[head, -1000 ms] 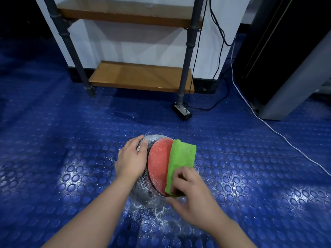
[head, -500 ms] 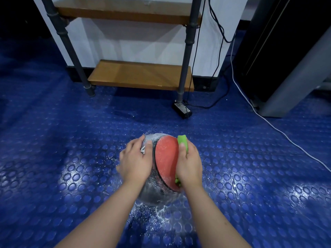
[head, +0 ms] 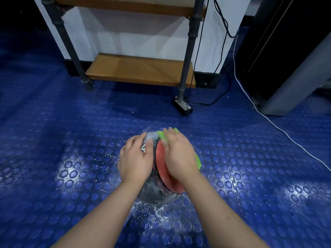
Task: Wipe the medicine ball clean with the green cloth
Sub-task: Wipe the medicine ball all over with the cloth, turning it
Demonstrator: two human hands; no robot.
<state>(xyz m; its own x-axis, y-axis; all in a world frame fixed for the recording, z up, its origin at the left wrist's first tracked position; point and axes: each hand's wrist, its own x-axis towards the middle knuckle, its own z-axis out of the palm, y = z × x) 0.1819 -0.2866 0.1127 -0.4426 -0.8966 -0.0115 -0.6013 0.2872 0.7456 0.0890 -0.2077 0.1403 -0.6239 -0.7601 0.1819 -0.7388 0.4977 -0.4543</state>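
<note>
Since a second ago the right hand (head: 179, 158) has given up its pinch on the lower edge of the green cloth (head: 161, 136) and slid up across the red panel. Its grip now lies flat, fingers straight, pressing the cloth onto the ball's far side toward 12 o'clock, with only green edges showing. The medicine ball (head: 155, 191) sits on the blue studded floor (head: 71, 140) among white specks, steadied at 9 o'clock by the left hand (head: 136, 158), its grip spread open; the wipe looks mid-stroke, the lower grey half likely still to do.
</note>
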